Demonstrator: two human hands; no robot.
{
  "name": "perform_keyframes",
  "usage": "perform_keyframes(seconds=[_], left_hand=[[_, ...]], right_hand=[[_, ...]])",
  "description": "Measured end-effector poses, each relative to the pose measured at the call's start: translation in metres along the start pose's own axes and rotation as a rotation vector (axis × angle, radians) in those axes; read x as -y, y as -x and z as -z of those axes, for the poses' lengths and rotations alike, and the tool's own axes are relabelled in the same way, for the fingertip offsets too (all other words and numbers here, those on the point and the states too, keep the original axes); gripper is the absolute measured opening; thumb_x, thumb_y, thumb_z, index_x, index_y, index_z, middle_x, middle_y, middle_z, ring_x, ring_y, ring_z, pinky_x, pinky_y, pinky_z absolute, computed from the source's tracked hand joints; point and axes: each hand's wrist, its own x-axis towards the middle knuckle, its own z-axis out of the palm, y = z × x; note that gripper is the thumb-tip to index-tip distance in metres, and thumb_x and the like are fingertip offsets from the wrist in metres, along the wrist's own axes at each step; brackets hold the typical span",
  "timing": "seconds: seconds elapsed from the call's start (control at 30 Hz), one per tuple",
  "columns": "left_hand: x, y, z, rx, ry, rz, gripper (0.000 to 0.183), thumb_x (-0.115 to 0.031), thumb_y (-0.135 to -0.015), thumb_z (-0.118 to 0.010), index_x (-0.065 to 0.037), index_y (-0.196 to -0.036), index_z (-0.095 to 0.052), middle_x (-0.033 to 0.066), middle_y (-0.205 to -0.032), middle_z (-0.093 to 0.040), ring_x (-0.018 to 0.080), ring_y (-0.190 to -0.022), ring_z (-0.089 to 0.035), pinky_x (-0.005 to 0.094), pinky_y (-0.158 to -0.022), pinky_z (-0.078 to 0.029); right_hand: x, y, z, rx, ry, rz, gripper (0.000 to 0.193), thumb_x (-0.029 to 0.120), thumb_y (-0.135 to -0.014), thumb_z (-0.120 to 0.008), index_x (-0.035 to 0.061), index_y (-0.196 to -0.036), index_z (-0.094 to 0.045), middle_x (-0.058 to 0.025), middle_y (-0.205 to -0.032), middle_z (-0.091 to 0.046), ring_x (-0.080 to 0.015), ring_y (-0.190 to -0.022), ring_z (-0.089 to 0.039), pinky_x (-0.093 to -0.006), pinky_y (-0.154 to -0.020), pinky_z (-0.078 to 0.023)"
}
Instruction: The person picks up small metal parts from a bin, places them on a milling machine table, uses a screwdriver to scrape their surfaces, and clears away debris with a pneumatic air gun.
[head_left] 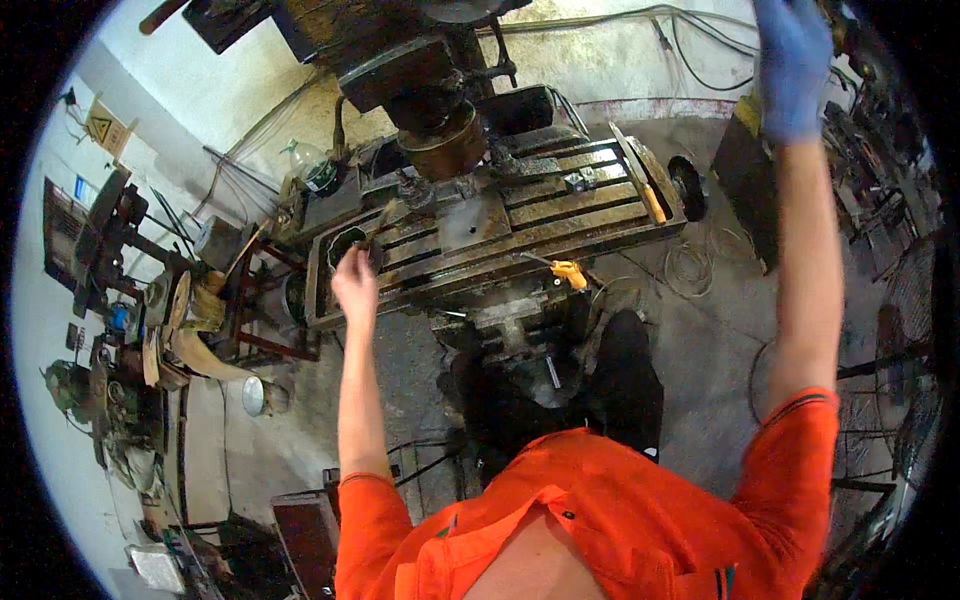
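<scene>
My bare left hand (355, 284) is closed around the handle of a small brush (388, 213). It is over the left end of a slotted machine table (590, 217), beside a dark round container (346, 244). The brush's tip points up toward the middle of the table. A flat metal workpiece (473, 222) sits there below the machine's spindle head (440, 140). My right hand (793, 70), in a blue glove, is raised at the upper right, away from the table. Its fingers are blurred and partly cut off by the picture's edge.
A file (640, 172) with an orange handle lies on the table's right end. A yellow air gun (570, 274) hangs at its front edge. A clear bottle (312, 165) stands behind the left end. A metal bucket (256, 396) is on the floor at left.
</scene>
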Motion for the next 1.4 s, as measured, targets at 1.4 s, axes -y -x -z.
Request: perform_keyframes(seconds=[1.4], left_hand=[[0.077,0.120,0.116,0.129,-0.327,0.246,0.023,-0.020,-0.079,-0.060,0.002,-0.077,-0.055,0.0126,-0.064,-0.058,0.0242,-0.057,-0.056,0.0338,-0.055,-0.042]], right_hand=[[0.023,0.246,-0.161,1.635,0.646,-0.537,0.030,0.023,-0.072,-0.050,0.0086,-0.095,-0.065,-0.0115,-0.095,-0.064,-0.0275,-0.089,-0.061,-0.0369,-0.073,-0.048]])
